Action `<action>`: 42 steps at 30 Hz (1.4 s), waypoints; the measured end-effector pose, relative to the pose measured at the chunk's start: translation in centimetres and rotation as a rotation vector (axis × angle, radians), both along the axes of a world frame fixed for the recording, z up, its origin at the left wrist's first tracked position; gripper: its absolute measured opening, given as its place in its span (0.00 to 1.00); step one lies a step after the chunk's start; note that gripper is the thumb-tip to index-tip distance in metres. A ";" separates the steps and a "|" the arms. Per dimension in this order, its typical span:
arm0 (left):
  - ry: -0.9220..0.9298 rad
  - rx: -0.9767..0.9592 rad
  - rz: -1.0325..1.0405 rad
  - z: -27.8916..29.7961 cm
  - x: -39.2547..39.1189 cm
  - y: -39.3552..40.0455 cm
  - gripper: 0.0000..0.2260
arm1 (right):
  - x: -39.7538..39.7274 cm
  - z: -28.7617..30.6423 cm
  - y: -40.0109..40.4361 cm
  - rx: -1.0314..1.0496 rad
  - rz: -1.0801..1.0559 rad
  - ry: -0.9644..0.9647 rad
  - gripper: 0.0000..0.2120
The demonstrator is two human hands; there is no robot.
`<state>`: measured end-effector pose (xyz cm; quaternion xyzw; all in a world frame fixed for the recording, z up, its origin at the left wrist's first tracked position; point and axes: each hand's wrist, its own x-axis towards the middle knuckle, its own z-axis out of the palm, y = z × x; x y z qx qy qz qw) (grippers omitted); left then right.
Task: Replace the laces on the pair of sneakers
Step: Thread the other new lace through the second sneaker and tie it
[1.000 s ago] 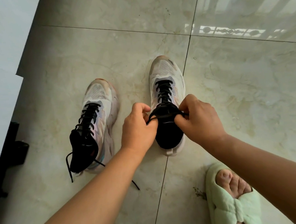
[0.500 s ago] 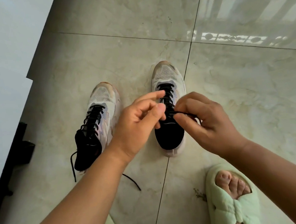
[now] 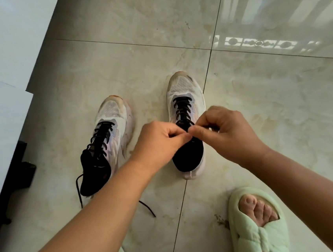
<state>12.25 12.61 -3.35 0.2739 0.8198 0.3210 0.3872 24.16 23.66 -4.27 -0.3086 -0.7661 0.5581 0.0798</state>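
Head view is showing two pale mesh sneakers standing on a glossy tiled floor, toes pointing away. Toward the left edge of the floor, the left sneaker (image 3: 109,140) is leaning slightly, its black lace (image 3: 101,138) threaded but untied, with loose ends trailing onto the tile behind the heel. Next over, the left hand (image 3: 159,143) is curling its fingers and pinching something above the right sneaker (image 3: 186,103), which is sitting beside a grout line near the middle of the floor. The right hand (image 3: 223,130) is meeting it thumb to thumb, fingers likewise curled in a pinch; both are probably gripping the ends of that shoe's black lace (image 3: 182,109), though the cord itself is hidden between the fingertips. A foot in a green slipper (image 3: 258,229) is resting at the near right.

The lace looks thin, soft and limp, so it is likely to slip unless held close to the knot, near the top eyelets. The shoe seems light and may shift under a hard tug.
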 end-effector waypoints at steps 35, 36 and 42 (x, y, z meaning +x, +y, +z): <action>0.232 -0.125 0.077 -2.4 4.0 -1.6 0.09 | -0.4 -1.4 -3.0 0.270 0.440 -0.394 0.10; 0.210 -0.152 -0.010 -2.1 3.8 -1.7 0.11 | -0.4 -1.3 -3.0 0.246 0.460 -0.384 0.11; 0.018 -0.044 -0.199 -1.0 1.3 -3.1 0.20 | -1.1 -1.5 -3.2 0.374 0.218 -0.343 0.05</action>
